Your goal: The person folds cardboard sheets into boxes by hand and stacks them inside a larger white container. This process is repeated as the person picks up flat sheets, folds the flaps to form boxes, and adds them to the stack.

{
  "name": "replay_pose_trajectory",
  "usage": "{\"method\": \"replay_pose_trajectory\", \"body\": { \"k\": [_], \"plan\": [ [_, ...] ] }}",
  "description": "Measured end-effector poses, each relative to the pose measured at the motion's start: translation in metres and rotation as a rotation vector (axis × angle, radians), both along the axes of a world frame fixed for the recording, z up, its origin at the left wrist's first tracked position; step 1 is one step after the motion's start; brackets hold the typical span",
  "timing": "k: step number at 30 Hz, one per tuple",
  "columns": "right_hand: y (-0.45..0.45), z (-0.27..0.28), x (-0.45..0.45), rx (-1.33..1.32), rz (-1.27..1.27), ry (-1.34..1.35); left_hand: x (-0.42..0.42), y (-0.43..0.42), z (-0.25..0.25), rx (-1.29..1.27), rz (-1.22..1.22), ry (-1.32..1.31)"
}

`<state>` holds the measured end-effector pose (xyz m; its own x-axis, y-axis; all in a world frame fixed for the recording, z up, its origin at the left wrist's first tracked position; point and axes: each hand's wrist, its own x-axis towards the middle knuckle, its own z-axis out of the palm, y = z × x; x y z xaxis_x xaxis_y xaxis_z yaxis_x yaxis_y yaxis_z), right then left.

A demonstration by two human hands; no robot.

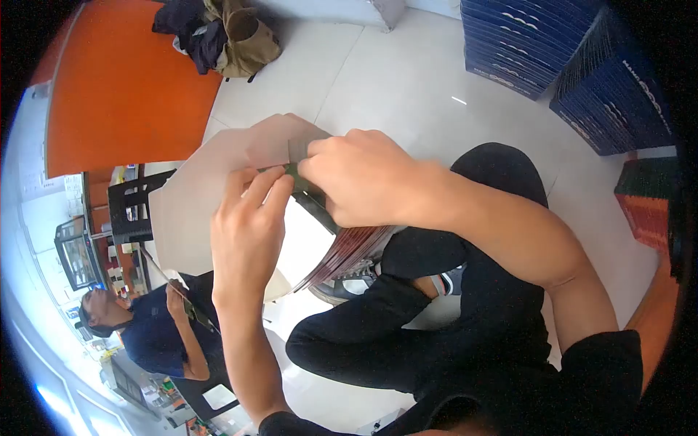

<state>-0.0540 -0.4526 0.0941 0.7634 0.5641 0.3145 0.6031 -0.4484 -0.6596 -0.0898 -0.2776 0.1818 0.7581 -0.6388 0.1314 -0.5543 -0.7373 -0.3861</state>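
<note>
In front of me is a stack of thin sheets with dark red edges (342,254), its top showing a bright white face (304,243). A large pale pinkish-beige sheet (196,192) with angled corners stands open beyond it. Bent fingers of my left hand (251,214) press on a dark green strip where the sheet meets the stack. My right hand (363,174) is closed at the same strip, thumb and fingers pinching its edge, next to a grey-brown flap (299,149). My fingertips partly hide the strip.
Stacks of blue boxes or folders (531,43) stand at the upper right, with a red-and-green stack (643,200) below. An orange panel (134,87) and bags (243,40) lie upper left. Another person (163,327) works at a table on the left. My crossed legs (436,320) are close.
</note>
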Motion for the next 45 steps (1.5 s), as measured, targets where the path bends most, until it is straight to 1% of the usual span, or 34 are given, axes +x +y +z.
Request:
{"method": "replay_pose_trajectory", "body": {
  "k": [2, 6, 9, 11, 15, 18, 20, 24, 27, 29, 30, 31, 33, 35, 36, 37, 38, 39, 40, 41, 42, 43, 44, 45],
  "plan": [
    [0.009, 0.001, 0.005, -0.031, -0.035, 0.004, 0.0, 0.005, 0.003, -0.042, -0.018, 0.082],
    [0.011, 0.007, 0.009, -0.03, -0.051, 0.051, -0.005, 0.006, 0.006, 0.008, -0.003, 0.081],
    [0.015, 0.0, 0.007, 0.023, -0.084, 0.025, -0.007, 0.01, 0.006, 0.023, 0.014, 0.089],
    [0.014, -0.001, 0.005, 0.072, -0.137, 0.02, -0.009, 0.011, 0.006, -0.011, 0.007, 0.106],
    [0.018, -0.004, 0.007, 0.055, -0.104, 0.011, -0.008, 0.008, 0.007, -0.017, 0.002, 0.114],
    [0.023, -0.009, 0.007, 0.117, -0.105, -0.013, -0.008, 0.007, 0.005, -0.049, -0.006, 0.117],
    [0.025, -0.011, 0.007, 0.138, -0.143, -0.03, -0.009, 0.006, 0.0, -0.091, -0.033, 0.189],
    [0.026, -0.016, 0.009, 0.11, -0.128, -0.023, -0.004, 0.001, -0.003, -0.072, -0.009, 0.18],
    [0.024, -0.018, 0.009, 0.119, -0.164, 0.013, 0.0, 0.001, -0.008, -0.095, 0.029, 0.209],
    [0.018, -0.013, 0.011, 0.093, -0.108, 0.242, 0.0, 0.002, -0.013, -0.097, 0.04, 0.217],
    [0.017, -0.018, 0.012, 0.147, -0.099, 0.233, 0.0, 0.004, -0.017, -0.097, 0.048, 0.217],
    [0.016, -0.021, 0.011, 0.146, -0.091, 0.234, -0.002, 0.007, -0.024, -0.113, 0.026, 0.182],
    [0.013, -0.024, 0.008, 0.193, -0.135, 0.301, -0.009, 0.005, -0.034, -0.137, 0.012, 0.147],
    [0.012, -0.027, 0.006, 0.165, -0.117, 0.303, -0.019, 0.001, -0.042, -0.11, 0.046, 0.05],
    [0.011, -0.024, 0.002, 0.3, -0.143, 0.294, -0.023, 0.004, -0.043, -0.284, 0.102, 0.188],
    [0.009, -0.021, -0.001, 0.431, -0.164, 0.287, -0.029, 0.008, -0.04, -0.301, 0.117, 0.181],
    [0.006, -0.016, -0.005, 0.479, -0.125, 0.255, -0.037, 0.015, -0.033, -0.403, 0.255, 0.261],
    [0.007, -0.013, -0.01, 0.464, -0.11, 0.253, -0.046, 0.022, -0.026, -0.504, 0.391, 0.342],
    [0.008, -0.012, -0.015, 0.484, -0.105, 0.196, -0.055, 0.031, -0.022, -0.579, 0.404, 0.235],
    [0.01, -0.01, -0.019, 0.506, -0.101, 0.138, -0.065, 0.04, -0.016, -0.67, 0.422, 0.208],
    [0.01, -0.009, -0.023, 0.468, -0.079, 0.154, -0.076, 0.047, -0.016, -0.789, 0.476, 0.195],
    [0.012, -0.012, -0.024, 0.464, -0.075, 0.16, -0.084, 0.054, -0.019, -0.903, 0.527, 0.186],
    [0.014, -0.015, -0.024, 0.429, -0.042, 0.158, -0.089, 0.068, -0.027, -0.908, 0.534, 0.186],
    [0.017, -0.017, -0.025, 0.393, -0.008, 0.156, -0.094, 0.084, -0.04, -0.99, 0.511, 0.182]
  ]
}}
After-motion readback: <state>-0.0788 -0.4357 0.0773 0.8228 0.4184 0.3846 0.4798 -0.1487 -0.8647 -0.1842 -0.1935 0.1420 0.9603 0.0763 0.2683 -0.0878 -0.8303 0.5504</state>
